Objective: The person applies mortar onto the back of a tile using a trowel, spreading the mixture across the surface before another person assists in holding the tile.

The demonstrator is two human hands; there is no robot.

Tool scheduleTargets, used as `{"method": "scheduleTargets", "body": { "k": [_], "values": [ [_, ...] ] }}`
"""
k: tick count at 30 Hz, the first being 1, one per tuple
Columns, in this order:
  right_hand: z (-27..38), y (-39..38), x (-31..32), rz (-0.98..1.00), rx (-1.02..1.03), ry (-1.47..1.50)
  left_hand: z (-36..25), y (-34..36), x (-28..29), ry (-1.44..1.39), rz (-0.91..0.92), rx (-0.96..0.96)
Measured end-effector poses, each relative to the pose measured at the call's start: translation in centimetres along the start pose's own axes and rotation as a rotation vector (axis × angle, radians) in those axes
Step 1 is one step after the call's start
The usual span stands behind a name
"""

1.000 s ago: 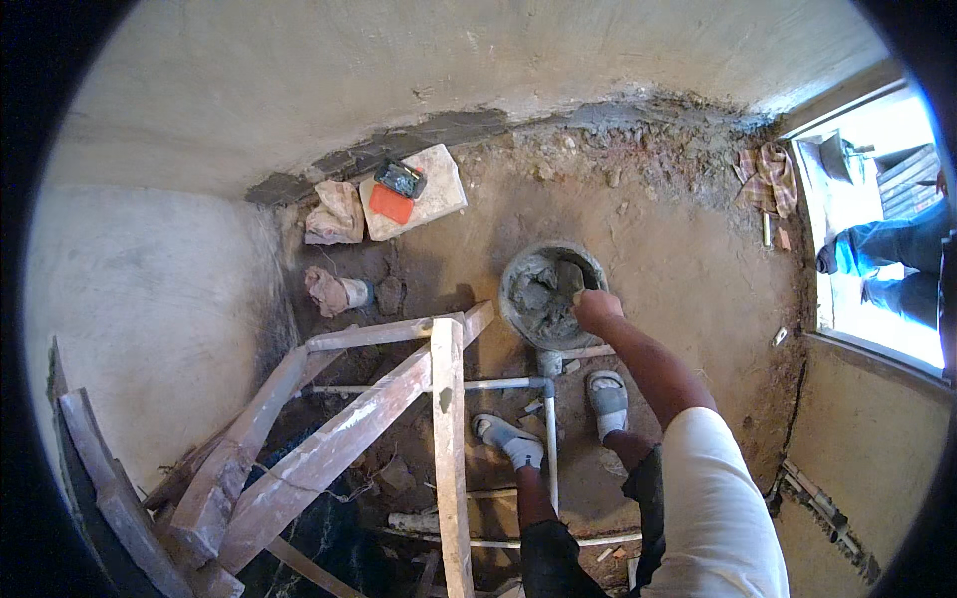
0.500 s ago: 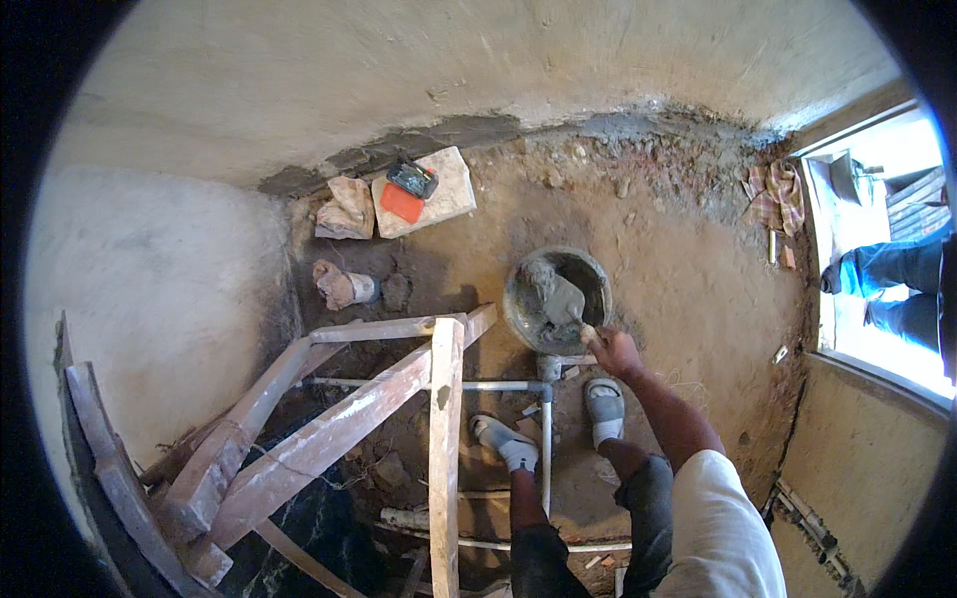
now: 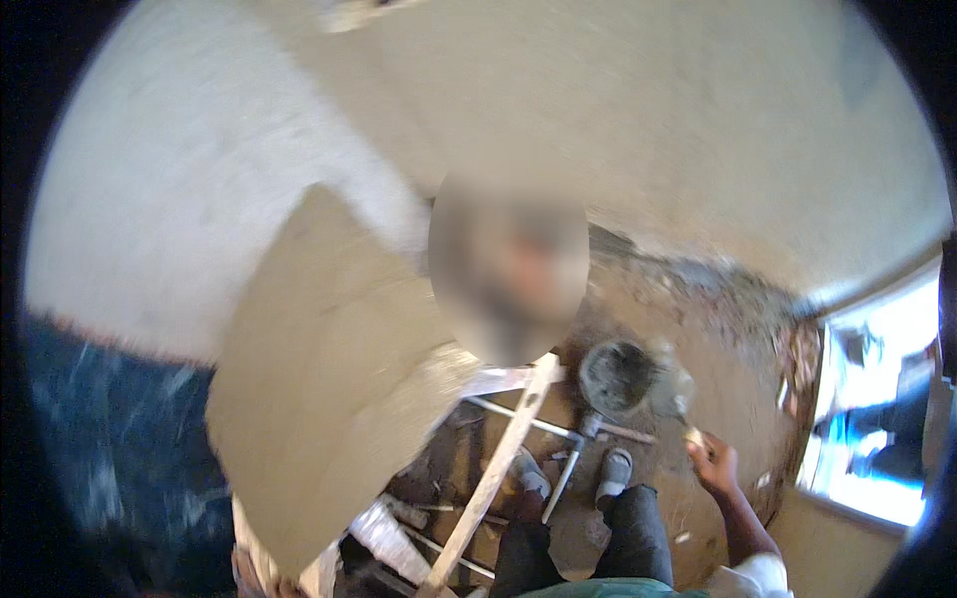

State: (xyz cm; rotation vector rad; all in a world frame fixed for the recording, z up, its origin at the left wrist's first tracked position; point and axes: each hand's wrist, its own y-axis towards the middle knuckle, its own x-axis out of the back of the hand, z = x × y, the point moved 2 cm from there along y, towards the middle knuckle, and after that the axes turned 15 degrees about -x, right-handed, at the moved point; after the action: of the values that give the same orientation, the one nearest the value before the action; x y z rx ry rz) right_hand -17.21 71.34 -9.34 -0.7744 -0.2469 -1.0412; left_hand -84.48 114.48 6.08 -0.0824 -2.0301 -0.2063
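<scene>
My right hand is closed round the handle of a trowel, whose blade is smeared by motion. It is held just right of a round basin with wet grey mortar in it. At left, close to the camera, a large flat brown board stands out, its faces angled. At the board's lower tip, near the bottom edge, part of my left hand shows, seemingly gripping it; most of that hand is cut off.
A wooden beam slants up between the board and my feet. White pipes cross the floor by my sandals. A blurred oval hides the far wall corner. At the right, a person's blue-clad legs show in the bright doorway.
The view has swung left and up, bringing in the brown board. My right hand has drawn the trowel out of the basin and off to its right.
</scene>
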Motion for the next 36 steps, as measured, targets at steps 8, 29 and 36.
{"method": "scheduleTargets", "body": {
  "k": [8,29,36],
  "values": [
    [26.3,-11.0,7.8,0.102,0.319,-0.036,-8.7,-2.6,2.7,-0.444,-0.489,-0.028],
    [62.0,-24.1,-39.1,0.207,1.814,-0.887,-9.3,-4.2,3.5,-0.195,-0.503,0.081],
    [62.3,-25.6,-38.7,0.145,1.822,-0.934,-9.3,-4.3,3.7,-0.221,-0.525,0.082]
  ]
}}
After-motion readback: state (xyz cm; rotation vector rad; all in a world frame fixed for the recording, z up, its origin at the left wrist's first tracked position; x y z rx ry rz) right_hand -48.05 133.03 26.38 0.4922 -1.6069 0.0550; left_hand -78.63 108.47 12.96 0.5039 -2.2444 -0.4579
